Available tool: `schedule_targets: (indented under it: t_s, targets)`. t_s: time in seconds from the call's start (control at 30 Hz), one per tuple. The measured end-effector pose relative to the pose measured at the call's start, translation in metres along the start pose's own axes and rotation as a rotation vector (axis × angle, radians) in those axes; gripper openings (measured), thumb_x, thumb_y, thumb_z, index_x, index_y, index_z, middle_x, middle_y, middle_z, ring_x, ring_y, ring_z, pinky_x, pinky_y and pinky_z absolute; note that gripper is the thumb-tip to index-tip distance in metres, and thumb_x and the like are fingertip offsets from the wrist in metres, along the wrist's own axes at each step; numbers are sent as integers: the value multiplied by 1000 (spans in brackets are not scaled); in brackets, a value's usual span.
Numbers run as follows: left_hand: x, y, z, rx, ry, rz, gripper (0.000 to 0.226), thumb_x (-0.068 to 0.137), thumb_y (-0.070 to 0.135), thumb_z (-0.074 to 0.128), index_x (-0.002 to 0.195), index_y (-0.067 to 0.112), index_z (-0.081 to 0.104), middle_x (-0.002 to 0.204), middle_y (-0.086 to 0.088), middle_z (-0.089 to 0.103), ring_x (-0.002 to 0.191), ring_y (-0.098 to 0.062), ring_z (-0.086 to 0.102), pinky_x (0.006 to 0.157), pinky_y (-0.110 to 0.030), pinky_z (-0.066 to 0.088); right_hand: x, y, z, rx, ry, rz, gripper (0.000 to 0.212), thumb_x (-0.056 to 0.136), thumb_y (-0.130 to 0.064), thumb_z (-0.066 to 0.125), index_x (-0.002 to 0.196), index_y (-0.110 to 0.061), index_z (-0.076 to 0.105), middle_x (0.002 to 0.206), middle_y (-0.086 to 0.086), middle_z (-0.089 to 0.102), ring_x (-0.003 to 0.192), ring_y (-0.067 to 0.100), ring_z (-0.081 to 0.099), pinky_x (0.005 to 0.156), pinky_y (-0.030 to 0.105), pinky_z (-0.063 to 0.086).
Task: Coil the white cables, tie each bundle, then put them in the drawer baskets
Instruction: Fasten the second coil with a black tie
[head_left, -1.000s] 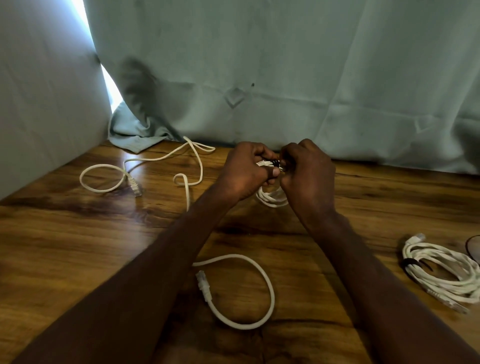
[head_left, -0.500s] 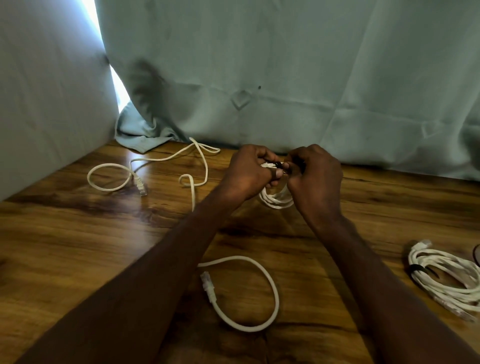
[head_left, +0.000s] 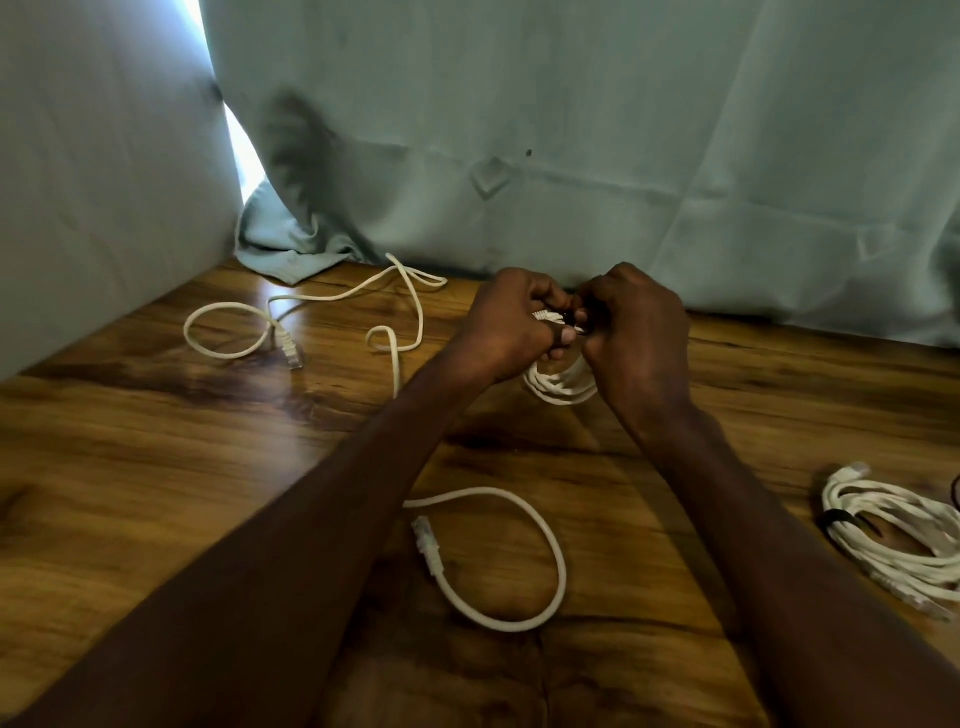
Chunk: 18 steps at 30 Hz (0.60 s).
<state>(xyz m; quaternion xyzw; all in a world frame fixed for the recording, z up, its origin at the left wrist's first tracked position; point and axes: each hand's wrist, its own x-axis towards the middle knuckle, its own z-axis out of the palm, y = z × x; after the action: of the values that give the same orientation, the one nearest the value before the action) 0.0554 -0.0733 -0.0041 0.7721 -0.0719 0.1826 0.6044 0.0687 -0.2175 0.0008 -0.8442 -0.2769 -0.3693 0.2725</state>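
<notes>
White coil: small bundle of white cable (head_left: 563, 382) hangs at upper centre, its top gripped between both fists.
Change: almost none over the last second; hands stay clamped, working a dark tie (head_left: 575, 318).
Left hand (head_left: 511, 327): curled round the coil's top.
Right hand (head_left: 636, 332): pinching the tie.
Meaning: tying likely unfinished; drawer baskets out of view.
Elsewhere: tied bundle (head_left: 893, 535) at right edge; loose cable (head_left: 498, 561) on wooden table (head_left: 156, 467).

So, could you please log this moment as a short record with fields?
left hand: grips the coil
right hand: pinches the black tie at the coil's top
tied bundle: on the table, far right
loose cable: lies uncoiled, running under the left arm
baskets: not in view
</notes>
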Motion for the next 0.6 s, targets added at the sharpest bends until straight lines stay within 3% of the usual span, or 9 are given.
schedule_targets:
  t_s: [0.1, 0.2, 0.33, 0.43, 0.6]
  targets:
    - [1, 1, -3, 17, -5, -11, 15, 82, -16, 71, 95, -9, 68, 83, -18, 72, 55, -13, 67, 54, -28, 57, 1, 1, 2, 18, 7, -2, 17, 77, -7, 68, 91, -11, 78, 82, 5, 66, 69, 16, 56, 57, 22, 38]
    - [2, 1, -5, 24, 35, -27, 16, 82, -12, 74, 94, -3, 69, 81, -17, 73, 57, -19, 68, 53, -27, 56, 2, 2, 2, 81, 57, 88, 17, 85, -7, 74, 99, -13, 81, 93, 5, 76, 82, 20, 68, 73, 33, 52]
    - [7, -1, -8, 2, 86, -30, 18, 82, -9, 76, 99, -4, 72, 84, -21, 75, 60, -23, 69, 62, -36, 61, 1, 4, 4, 117, 85, 154, 13, 89, -18, 76, 101, -18, 81, 96, -1, 78, 86, 14, 70, 81, 38, 57]
    - [6, 0, -9, 1, 70, -38, 19, 82, -8, 76, 100, -4, 72, 82, -20, 75, 60, -22, 70, 68, -42, 62, -2, 3, 7, 111, 113, 134, 12, 89, -19, 75, 99, -17, 81, 94, 0, 76, 84, 15, 69, 78, 42, 56]
    - [2, 3, -4, 13, 39, -26, 17, 82, -9, 77, 97, -5, 70, 76, -14, 73, 58, -20, 69, 65, -40, 61, -2, 3, 2, 47, 79, 59, 15, 85, -10, 71, 97, -14, 79, 88, 3, 70, 75, 16, 63, 67, 34, 49]
